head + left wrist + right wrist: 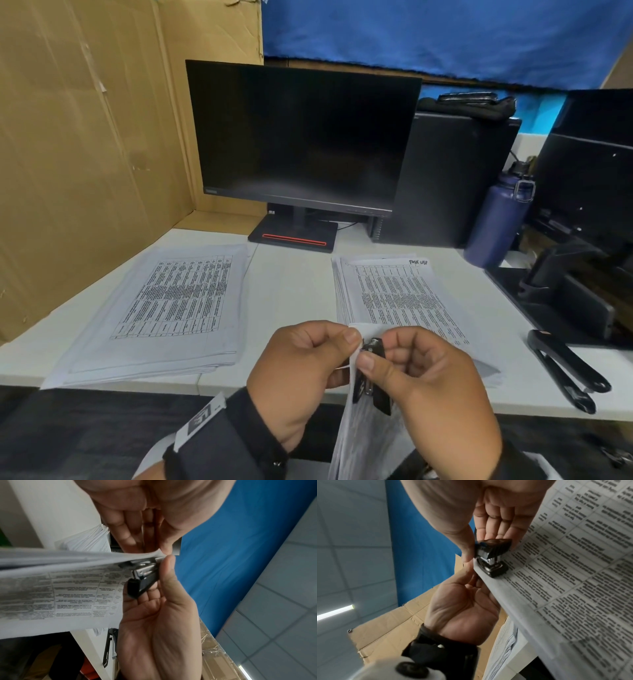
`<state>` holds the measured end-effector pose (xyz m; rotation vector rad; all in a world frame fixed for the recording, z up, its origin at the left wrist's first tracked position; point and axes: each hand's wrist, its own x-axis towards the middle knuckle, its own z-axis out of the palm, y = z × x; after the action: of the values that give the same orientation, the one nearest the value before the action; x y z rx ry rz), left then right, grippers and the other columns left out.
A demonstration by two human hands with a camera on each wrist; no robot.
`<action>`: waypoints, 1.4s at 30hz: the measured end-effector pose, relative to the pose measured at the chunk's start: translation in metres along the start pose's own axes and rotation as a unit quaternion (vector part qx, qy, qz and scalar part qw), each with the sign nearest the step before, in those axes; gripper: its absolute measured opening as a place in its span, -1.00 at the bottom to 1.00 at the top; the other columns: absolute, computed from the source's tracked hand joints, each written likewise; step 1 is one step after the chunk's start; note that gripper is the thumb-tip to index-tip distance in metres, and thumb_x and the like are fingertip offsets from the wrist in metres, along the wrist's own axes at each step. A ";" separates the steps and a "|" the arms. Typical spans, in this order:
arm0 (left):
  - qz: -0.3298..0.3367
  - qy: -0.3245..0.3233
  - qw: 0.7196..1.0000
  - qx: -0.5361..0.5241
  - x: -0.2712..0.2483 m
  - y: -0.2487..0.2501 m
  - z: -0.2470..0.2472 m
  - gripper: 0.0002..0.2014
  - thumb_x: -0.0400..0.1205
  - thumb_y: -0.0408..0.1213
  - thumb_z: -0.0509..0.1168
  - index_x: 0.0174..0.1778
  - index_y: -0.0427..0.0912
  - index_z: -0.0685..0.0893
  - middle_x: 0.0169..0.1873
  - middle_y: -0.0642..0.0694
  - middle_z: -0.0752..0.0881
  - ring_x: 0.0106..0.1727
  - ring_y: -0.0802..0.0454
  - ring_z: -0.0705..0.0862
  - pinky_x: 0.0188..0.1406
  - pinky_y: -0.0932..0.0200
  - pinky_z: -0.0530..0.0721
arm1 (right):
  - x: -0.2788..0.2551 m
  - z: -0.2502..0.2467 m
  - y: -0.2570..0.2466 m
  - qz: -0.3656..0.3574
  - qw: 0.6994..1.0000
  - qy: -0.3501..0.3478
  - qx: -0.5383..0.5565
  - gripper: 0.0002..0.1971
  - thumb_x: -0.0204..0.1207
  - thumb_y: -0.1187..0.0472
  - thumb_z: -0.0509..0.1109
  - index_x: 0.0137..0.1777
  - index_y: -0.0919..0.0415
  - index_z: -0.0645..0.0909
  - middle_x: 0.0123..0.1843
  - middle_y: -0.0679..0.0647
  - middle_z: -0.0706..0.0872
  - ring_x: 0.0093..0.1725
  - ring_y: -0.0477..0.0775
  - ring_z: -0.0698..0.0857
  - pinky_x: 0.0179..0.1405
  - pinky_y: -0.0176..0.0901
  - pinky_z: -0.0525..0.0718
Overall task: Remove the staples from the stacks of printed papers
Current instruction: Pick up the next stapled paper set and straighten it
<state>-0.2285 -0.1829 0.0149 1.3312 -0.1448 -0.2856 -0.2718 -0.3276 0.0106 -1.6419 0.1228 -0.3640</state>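
Note:
A stapled set of printed papers (370, 442) hangs over the desk's front edge. My left hand (349, 342) pinches its top corner between thumb and fingers. My right hand (376, 356) grips a black staple remover (373, 346) whose metal jaws sit on that corner. In the left wrist view, the staple remover (142, 580) bites the paper set (68, 588) beside my right hand (163, 581), under my left hand (150, 547). In the right wrist view, the staple remover (493, 557) clamps the page edge (573, 574) between my right hand (479, 545) and left hand (471, 574). The staple itself is hidden.
Two stacks of printed papers lie on the white desk (291, 284): one at the left (164, 308), one at the right (400, 294). A black stapler (565, 366) lies at the right front. Behind stand a monitor (301, 137), a computer tower (452, 178) and a blue bottle (496, 219). Cardboard (85, 137) walls the left.

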 end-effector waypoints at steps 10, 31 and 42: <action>-0.011 -0.001 1.000 -0.004 0.002 0.004 -0.005 -0.73 0.66 -0.41 0.40 -0.35 -0.18 0.88 -0.27 -0.24 0.86 -0.27 -0.03 0.83 -0.24 0.15 0.82 | 0.004 -0.003 0.005 0.008 0.999 -0.044 -0.008 -0.86 0.49 0.32 0.57 -0.15 0.03 0.81 -0.22 0.13 0.88 -0.17 0.18 0.84 -0.05 -0.04 0.77; -0.126 -0.003 0.990 -0.067 0.010 -0.009 -0.006 -0.85 0.67 -0.36 0.42 -0.15 -0.33 0.84 -0.16 -0.33 0.86 -0.20 -0.15 0.82 0.11 -0.16 0.80 | 0.011 -0.017 0.025 -0.437 0.787 0.022 -0.435 -0.89 0.41 0.18 0.61 -0.10 0.13 0.77 -0.19 -0.03 0.66 -0.18 0.13 0.61 -0.15 -0.05 0.52; -0.156 0.064 0.984 -0.048 0.031 -0.004 -0.036 -0.81 0.70 -0.26 0.41 -0.04 -0.32 0.82 -0.13 -0.34 0.86 -0.37 -0.14 0.79 -0.55 0.17 0.68 | 0.075 -0.106 0.013 -0.052 0.921 0.203 -0.327 -0.70 0.41 0.07 0.67 -0.14 0.00 0.54 -0.22 -0.09 0.75 -0.24 -0.01 0.73 -0.19 -0.05 0.63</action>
<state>-0.1894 -0.1586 0.0009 1.2711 0.1868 -0.4641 -0.2322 -0.4519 0.0165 -2.2160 0.5161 -0.8091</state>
